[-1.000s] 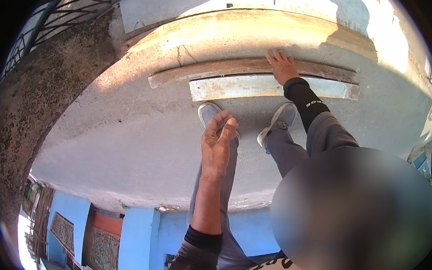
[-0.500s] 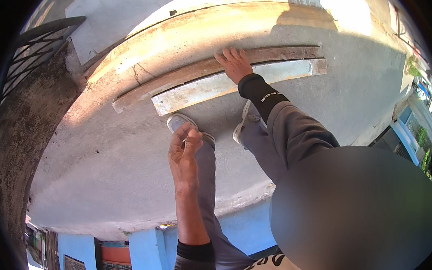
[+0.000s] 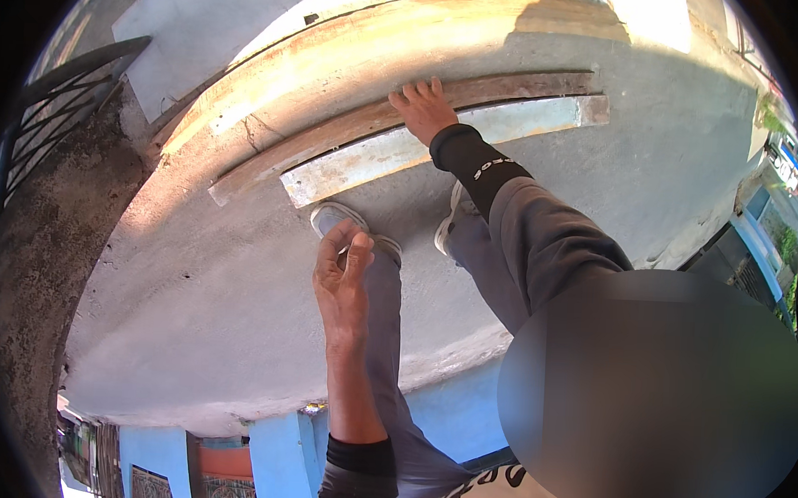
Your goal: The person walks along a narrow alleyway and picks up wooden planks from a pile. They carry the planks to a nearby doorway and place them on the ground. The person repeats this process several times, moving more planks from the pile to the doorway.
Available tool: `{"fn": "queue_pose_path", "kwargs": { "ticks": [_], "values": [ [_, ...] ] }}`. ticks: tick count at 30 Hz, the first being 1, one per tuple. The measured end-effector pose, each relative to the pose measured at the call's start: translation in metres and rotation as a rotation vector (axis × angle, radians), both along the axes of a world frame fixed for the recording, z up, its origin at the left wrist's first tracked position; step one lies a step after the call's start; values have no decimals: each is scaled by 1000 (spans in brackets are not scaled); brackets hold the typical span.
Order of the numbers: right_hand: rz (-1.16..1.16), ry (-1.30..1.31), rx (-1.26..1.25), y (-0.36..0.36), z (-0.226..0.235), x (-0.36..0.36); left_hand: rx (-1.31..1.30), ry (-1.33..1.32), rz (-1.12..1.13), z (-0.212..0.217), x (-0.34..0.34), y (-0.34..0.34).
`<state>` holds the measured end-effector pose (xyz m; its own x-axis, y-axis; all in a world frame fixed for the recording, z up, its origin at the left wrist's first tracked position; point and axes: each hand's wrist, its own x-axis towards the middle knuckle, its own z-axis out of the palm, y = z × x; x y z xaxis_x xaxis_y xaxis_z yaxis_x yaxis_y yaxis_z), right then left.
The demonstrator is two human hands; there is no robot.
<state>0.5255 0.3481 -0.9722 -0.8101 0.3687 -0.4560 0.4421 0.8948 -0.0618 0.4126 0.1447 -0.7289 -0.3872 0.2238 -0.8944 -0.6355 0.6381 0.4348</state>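
My right hand (image 3: 423, 113) reaches forward and rests on a long brown wooden plank (image 3: 504, 89). Its fingers are apart and extend over the plank's far edge. Just nearer to me lies a second plank (image 3: 475, 136) with worn whitish-blue paint, partly covered by my right wrist. My left hand (image 3: 342, 291) hangs in front of my left leg, fingers loosely bent, a gap between thumb and forefinger, and nothing visible in it. Below the planks are my two shoes, the left shoe (image 3: 329, 217) close to the painted plank's left end.
Grey concrete floor (image 3: 200, 320) surrounds the planks. Beyond them runs a sunlit concrete ledge (image 3: 382, 35) bearing a shadow. A dark metal grille (image 3: 59, 92) and a rough, stained concrete edge (image 3: 47, 260) stand at the left. Behind me is a blue wall (image 3: 454, 407).
My right hand has shifted slightly left along the brown plank, and its fingers have changed position a little. The left hand has barely moved. The whole view has tilted slightly.
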Motion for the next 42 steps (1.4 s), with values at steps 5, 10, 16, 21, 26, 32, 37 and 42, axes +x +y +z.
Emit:
{"fn": "queue_pose_path", "kwargs": {
  "ticks": [5,10,16,21,26,32,37,42],
  "values": [
    [-165,93,-157,-52,116,19,-40,-41,-25,-11,31,-50],
    [-456,-231,-533,-56,296,66,-122,-285,78,77,64,-79],
    [-837,-227,-333,-18,450,159,19,-295,-55,200,25,-93],
    [-994,-114,-409,-36,468,258,-60,-108,-66,256,-44,-95],
    [-1066,-121,-597,-24,504,256,-154,65,107,306,-63,-96],
    [-1078,-19,-648,21,532,254,-147,63,33,344,-15,-79],
    [-1092,121,-588,73,558,259,-184,165,-35,350,9,-61],
    [-1132,181,-509,102,570,259,-196,131,-92,359,-15,-25]
  ]
}}
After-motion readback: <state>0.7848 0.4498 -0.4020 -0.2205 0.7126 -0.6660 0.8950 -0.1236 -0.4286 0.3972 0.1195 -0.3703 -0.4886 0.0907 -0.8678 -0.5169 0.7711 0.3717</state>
